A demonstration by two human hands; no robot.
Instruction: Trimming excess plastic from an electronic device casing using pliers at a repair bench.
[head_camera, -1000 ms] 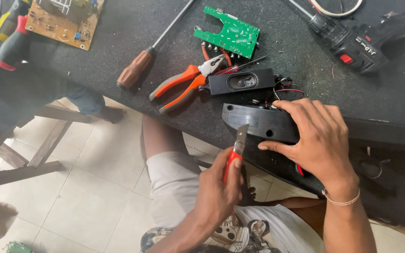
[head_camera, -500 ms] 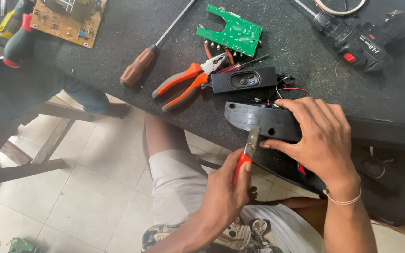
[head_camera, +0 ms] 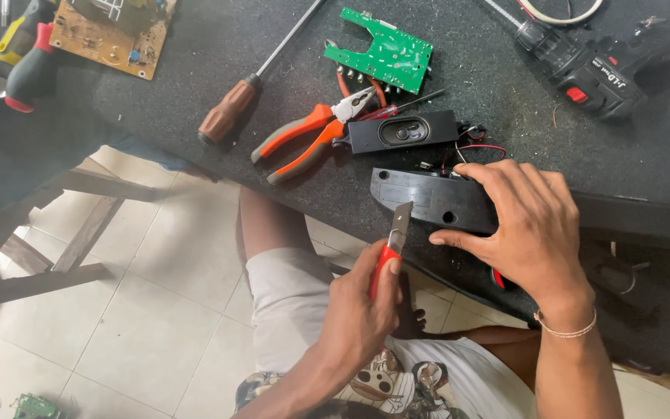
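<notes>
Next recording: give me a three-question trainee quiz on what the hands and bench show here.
1. True or false: the left hand holds a red utility knife.
2. What does the right hand press on? A) green circuit board B) black plastic housing C) drill
3. Which tool lies between the brown-handled screwdriver and the black speaker?

Key:
1. True
2. B, the black plastic housing
3. The orange-handled pliers

Pretty cramped where we're working: our right hand [head_camera: 533, 225] covers the black plastic housing [head_camera: 420, 198], and our left hand [head_camera: 358, 306] sits just below it with the red utility knife [head_camera: 389, 248]. Right behind are the black speaker [head_camera: 401, 130], orange pliers [head_camera: 304, 140] and screwdriver [head_camera: 230, 112]. There's open tabletop [head_camera: 505, 116] before the drill [head_camera: 583, 66].
</notes>
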